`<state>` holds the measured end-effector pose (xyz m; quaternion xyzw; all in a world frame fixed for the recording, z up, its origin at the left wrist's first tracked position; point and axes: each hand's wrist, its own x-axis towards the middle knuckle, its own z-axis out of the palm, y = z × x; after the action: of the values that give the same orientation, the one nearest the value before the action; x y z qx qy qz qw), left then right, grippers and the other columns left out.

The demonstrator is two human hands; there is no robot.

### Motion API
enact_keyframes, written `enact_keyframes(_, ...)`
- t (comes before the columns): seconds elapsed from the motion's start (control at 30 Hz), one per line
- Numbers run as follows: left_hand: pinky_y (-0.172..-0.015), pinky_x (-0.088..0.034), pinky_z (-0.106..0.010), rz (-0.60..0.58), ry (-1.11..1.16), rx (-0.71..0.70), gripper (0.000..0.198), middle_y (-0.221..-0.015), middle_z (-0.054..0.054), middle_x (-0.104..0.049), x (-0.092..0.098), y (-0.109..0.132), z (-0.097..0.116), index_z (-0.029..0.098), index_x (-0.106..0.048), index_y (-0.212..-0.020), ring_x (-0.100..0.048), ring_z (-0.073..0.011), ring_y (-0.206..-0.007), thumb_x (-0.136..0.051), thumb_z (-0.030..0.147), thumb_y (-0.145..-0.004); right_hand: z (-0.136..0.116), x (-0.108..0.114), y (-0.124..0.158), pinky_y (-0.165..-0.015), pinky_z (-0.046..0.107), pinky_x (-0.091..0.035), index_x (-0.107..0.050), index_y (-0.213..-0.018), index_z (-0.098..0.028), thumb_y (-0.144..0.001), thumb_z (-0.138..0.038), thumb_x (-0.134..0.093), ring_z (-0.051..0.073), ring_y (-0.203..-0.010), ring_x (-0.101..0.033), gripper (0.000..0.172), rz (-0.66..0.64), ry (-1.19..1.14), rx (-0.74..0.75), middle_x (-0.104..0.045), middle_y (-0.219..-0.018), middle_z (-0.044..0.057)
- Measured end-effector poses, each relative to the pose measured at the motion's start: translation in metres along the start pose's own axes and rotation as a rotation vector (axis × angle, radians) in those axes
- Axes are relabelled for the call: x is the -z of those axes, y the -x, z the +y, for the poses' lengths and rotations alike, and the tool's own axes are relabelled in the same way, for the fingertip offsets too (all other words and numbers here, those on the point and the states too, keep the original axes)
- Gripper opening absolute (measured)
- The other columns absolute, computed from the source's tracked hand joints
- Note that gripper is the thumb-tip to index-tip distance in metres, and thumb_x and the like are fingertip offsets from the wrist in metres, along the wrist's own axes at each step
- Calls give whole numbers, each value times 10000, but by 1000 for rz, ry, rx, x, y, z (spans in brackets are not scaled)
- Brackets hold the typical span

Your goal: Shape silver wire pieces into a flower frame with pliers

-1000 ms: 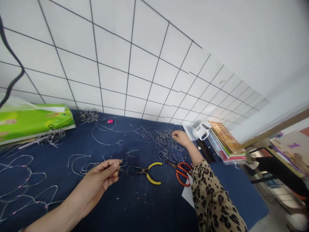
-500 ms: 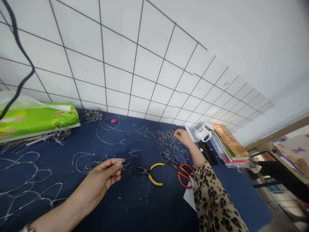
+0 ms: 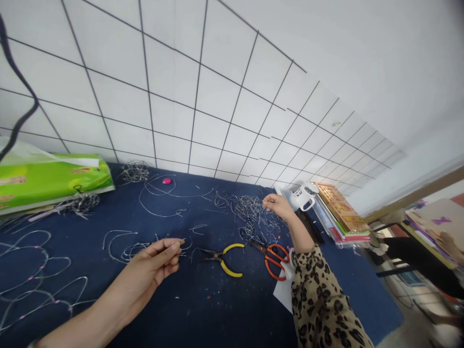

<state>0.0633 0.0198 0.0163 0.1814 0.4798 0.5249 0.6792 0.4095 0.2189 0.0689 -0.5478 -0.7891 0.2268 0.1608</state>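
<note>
My left hand (image 3: 159,261) is closed in a pinch above the blue cloth, thumb against forefinger. Whatever is between those fingertips is too small to make out. Behind it lie loose loops of thin wire (image 3: 132,251). My right hand (image 3: 278,205) has its fingertips together at the right side of a tangled heap of short wire pieces (image 3: 248,208); what it pinches, if anything, cannot be seen. Between the hands rest yellow-handled pliers (image 3: 226,258). Scissors with orange handles (image 3: 275,261) lie just below the heap, beside my right forearm.
Bent wire with pink beads (image 3: 41,266) spreads at left. A green packet (image 3: 54,179), a wire ball (image 3: 135,170) and a pink object (image 3: 166,181) sit farther back. At right stand a white mug (image 3: 303,197) and stacked books (image 3: 342,212). A tiled wall (image 3: 174,116) rises behind.
My right hand has shifted slightly right across the wire heap. My left hand keeps its pinch in nearly the same place. The whole view has turned a little to the right.
</note>
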Motion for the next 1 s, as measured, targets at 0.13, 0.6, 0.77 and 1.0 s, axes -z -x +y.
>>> enact_keyframes(0.13, -585, -510, -180, 6, -2, -5, 245, -795, -7, -537, 0, -1, -1, 181, -644, -912, -518, -87, -661, -713, 224, -682, -1, -3, -2, -627, 235, -405, -627, -767, -179, -729, -220, -557, 140, -664, -562, 90, 5, 161, -71, -643, -718, 28)
enact_keyframes(0.6, -587, -505, -178, -5, -17, -3, 244, -758, -3, -533, -1, 2, 1, 176, -645, -914, -514, -81, -648, -709, 245, -689, -28, -29, -25, -634, 210, -397, -671, -715, -185, -670, -195, -604, 167, -747, -596, 81, -163, 364, -176, -665, -750, 39)
enact_keyframes(0.77, -579, -504, -174, -4, 0, 6, 244, -751, -3, -551, -1, 1, 1, 180, -655, -901, -524, -81, -638, -722, 229, -671, -25, -22, -26, -590, 200, -398, -664, -623, -163, -618, -132, -603, 147, -655, -590, 69, -187, 283, -164, -651, -641, 24)
enact_keyframes(1.0, -577, -508, -181, -8, 23, 0, 241, -742, -3, -566, 0, 1, 0, 184, -663, -899, -531, -84, -625, -721, 217, -667, -3, -15, -21, -576, 211, -420, -671, -711, -164, -634, -182, -601, 125, -605, -571, 105, -151, 123, -112, -648, -651, 5)
